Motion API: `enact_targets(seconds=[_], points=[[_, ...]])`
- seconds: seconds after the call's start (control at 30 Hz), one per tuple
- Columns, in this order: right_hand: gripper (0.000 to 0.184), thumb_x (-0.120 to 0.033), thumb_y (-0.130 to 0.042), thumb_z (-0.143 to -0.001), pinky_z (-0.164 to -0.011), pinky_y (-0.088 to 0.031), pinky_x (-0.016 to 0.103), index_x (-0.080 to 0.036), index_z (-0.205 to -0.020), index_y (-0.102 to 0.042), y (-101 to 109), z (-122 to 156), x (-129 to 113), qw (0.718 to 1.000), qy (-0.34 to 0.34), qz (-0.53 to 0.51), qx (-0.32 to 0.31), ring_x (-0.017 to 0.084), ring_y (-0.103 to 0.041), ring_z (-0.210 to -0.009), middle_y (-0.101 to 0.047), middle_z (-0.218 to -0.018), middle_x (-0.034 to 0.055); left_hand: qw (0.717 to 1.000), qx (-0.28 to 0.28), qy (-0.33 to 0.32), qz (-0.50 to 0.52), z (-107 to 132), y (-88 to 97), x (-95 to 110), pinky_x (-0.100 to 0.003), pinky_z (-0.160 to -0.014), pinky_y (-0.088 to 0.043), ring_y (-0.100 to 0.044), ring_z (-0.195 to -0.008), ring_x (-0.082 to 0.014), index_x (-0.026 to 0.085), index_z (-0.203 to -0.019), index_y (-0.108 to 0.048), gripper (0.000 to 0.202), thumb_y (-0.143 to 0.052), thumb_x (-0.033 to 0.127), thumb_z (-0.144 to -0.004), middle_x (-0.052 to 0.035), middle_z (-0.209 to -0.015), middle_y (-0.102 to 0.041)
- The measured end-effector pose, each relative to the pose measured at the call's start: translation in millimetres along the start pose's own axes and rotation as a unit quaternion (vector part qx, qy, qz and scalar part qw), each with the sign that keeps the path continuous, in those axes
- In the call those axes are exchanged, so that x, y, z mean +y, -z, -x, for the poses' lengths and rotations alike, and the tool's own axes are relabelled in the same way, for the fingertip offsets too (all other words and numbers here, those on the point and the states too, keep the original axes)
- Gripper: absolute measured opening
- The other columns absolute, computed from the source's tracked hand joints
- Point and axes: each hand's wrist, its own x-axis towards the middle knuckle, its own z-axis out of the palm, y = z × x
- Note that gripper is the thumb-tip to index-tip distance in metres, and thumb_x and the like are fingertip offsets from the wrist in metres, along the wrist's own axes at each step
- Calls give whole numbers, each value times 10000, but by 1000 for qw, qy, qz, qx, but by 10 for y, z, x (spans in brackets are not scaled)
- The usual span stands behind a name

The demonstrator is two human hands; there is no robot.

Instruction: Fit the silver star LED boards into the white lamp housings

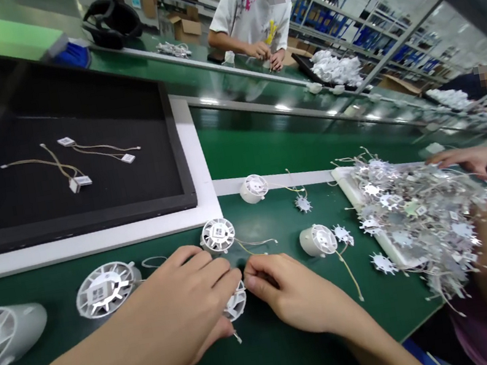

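My left hand (pixel 193 303) is closed over a white lamp housing (pixel 236 302) on the green bench, and only the housing's rim shows under the fingers. My right hand (pixel 284 288) pinches something small right beside it, fingertips meeting those of the left; what it pinches is hidden. Several more white finned housings lie around: one (pixel 217 235) just beyond my hands with a thin wire, one (pixel 318 239) to the right, one (pixel 254 188) farther back, and two (pixel 105 288) to the left.
A heap of silver star-shaped parts with wires (pixel 412 216) fills a white tray at the right, where a co-worker's hand (pixel 459 160) reaches. A black tray (pixel 173 150) with wired parts sits at back left. Another person (pixel 250 13) works across the conveyor.
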Motion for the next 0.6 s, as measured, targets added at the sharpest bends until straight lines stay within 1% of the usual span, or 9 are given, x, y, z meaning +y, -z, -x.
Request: enact_targets(seconds=[0.1,0.17,0.23,0.3,0.37,0.4,0.47,0.53,0.6], points=[[286,-286,-440,-1041,-610,-305,287,-224,-770,-508,77,83,35,998,9,46,38,154,-502,-653,-602,-724,-13,1000,27,-1,0,-9,20,0,-397,-849,-445,-674,-808,-242,236,-1019,-721,379,-915,440,-766,6,-916,-758],[332,-336,-395,-1061,-615,-318,301,-225,-793,-555,234,146,113,986,-10,115,119,178,-560,-660,-662,-766,21,999,53,-7,2,-22,69,-4,-428,-889,-448,-688,-841,-269,230,-1015,-725,457,-950,478,-704,-7,-951,-765],[340,-385,-379,-1059,-627,-351,315,-234,-888,-631,466,162,243,956,-59,180,224,222,-635,-710,-733,-873,61,997,75,-11,4,-34,139,-9,-456,-898,-450,-691,-891,-298,222,-1041,-718,469,-931,495,-724,-28,-1008,-762],[301,-395,-414,-1035,-662,-385,327,-261,-999,-681,713,93,411,920,-118,228,295,274,-697,-840,-773,-1001,71,997,77,-1,8,-37,214,-12,-458,-878,-460,-679,-936,-302,224,-1086,-700,354,-835,452,-851,-39,-1062,-748],[290,-425,-465,-1010,-684,-402,341,-253,-1107,-677,902,-56,594,908,-147,234,315,317,-709,-907,-775,-1019,92,998,65,11,20,-33,275,-12,-443,-858,-472,-664,-959,-285,239,-1107,-686,195,-689,384,-977,-29,-1079,-733],[342,-476,-500,-991,-687,-409,346,-235,-1181,-652,964,-147,680,905,-157,232,321,337,-708,-936,-770,-1050,111,998,59,16,26,-29,296,-11,-438,-860,-478,-659,-968,-277,246,-1111,-684,157,-617,355,-1020,-24,-1084,-728],[472,-537,-554,-953,-685,-421,349,-194,-1275,-598,1024,-327,830,903,-169,222,326,351,-703,-955,-760,-1068,138,998,55,17,32,-19,318,-12,-444,-903,-483,-651,-986,-269,251,-1105,-691,196,-509,313,-1067,-21,-1084,-721],[464,-494,-607,-922,-667,-423,332,-193,-1275,-585,1037,-457,933,912,-166,204,315,312,-707,-874,-767,-961,96,998,54,13,35,-11,319,-17,-465,-969,-472,-643,-1005,-269,247,-1094,-701,241,-464,287,-1074,-23,-1091,-716],[367,-361,-624,-901,-658,-421,315,-207,-1233,-598,1053,-508,985,920,-154,183,309,260,-696,-786,-759,-852,41,997,61,23,48,-4,311,-26,-479,-1010,-459,-640,-1015,-270,250,-1075,-710,255,-458,290,-1068,-23,-1094,-717]])
